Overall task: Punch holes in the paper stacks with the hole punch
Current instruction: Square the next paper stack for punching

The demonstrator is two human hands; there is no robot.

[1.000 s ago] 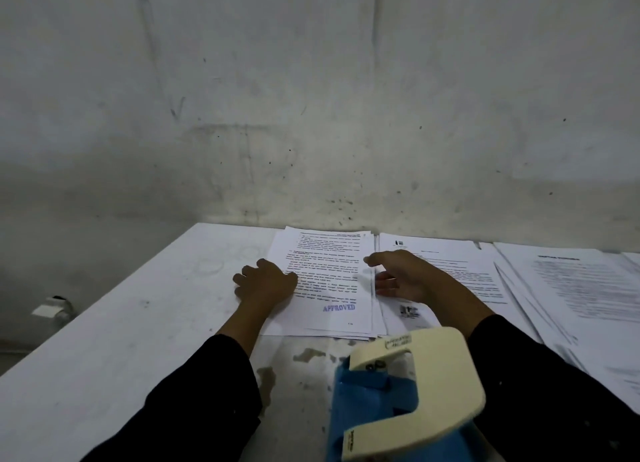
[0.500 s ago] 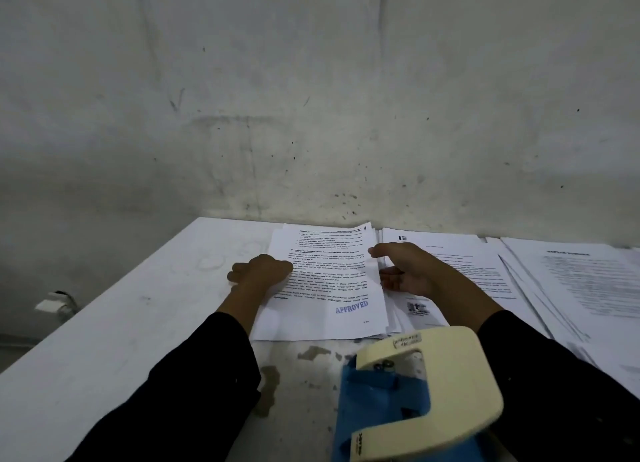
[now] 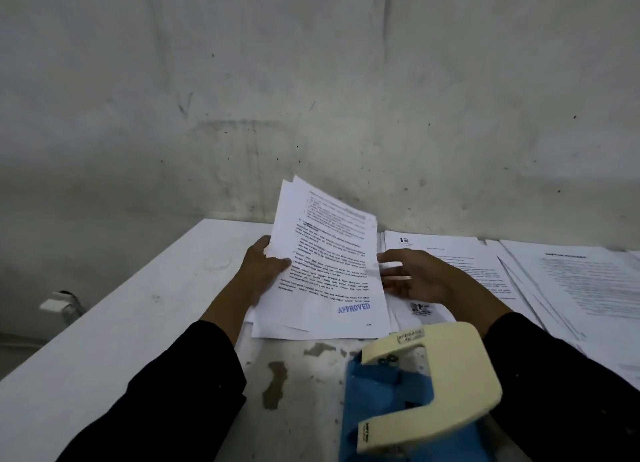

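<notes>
Pick-up step: left hand (image 3: 261, 271) is gripping the paper stack (image 3: 332, 271) at centre frame; right hand (image 3: 412, 278), fingers relaxed, is steadying its edge. Next move likely calls for squaring the sheets and feeding them into the hole punch (image 3: 415, 392), lower right.

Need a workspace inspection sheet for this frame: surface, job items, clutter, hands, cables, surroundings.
Surface: white table, paint chipped near the front.
Job's things: stamped stack tilted up at its far end; hole punch near the front, nothing in it; more stacks flat to the right.
Clutter: nothing seen.
Hands: left hand grips the stamped stack's left edge; right hand open at its right edge.
Cables: nothing seen.
Surroundings: stained wall; small white fitting low left.
</notes>
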